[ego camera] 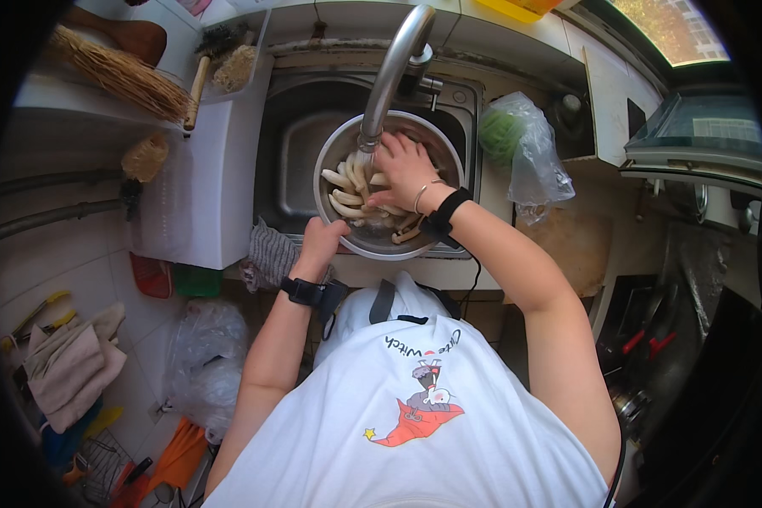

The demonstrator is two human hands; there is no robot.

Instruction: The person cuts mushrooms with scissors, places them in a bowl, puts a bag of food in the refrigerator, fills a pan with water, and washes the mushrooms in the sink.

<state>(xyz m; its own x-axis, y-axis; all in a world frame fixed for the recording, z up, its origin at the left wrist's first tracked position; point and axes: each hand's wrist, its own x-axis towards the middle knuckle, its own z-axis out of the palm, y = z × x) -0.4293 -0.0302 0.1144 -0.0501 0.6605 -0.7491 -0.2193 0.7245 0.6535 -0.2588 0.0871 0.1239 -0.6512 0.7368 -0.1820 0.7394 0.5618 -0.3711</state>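
Note:
A round metal basin (452, 154) rests over the sink (292, 165), with pale, long-stemmed mushrooms (348, 190) and some water inside. Above it curves a metal faucet (387, 76), its spout over the mushrooms and water running down. My left hand (322, 244) grips the basin's near left rim, the thumb on the edge. Inside the basin, my right hand (405, 171) lies with its fingers spread beside the mushrooms and the stream; its fingertips point to the far side. Whether any mushroom is under the right palm is hidden.
Right of the sink, a clear plastic bag (533, 159) holds something green. A grey cloth (272, 251) lies at the near left sink edge. Left stands a white cabinet (213, 184) bearing a straw brush (124, 76) and a wooden-handled brush (198, 92). A cutting board (565, 247) is at the right.

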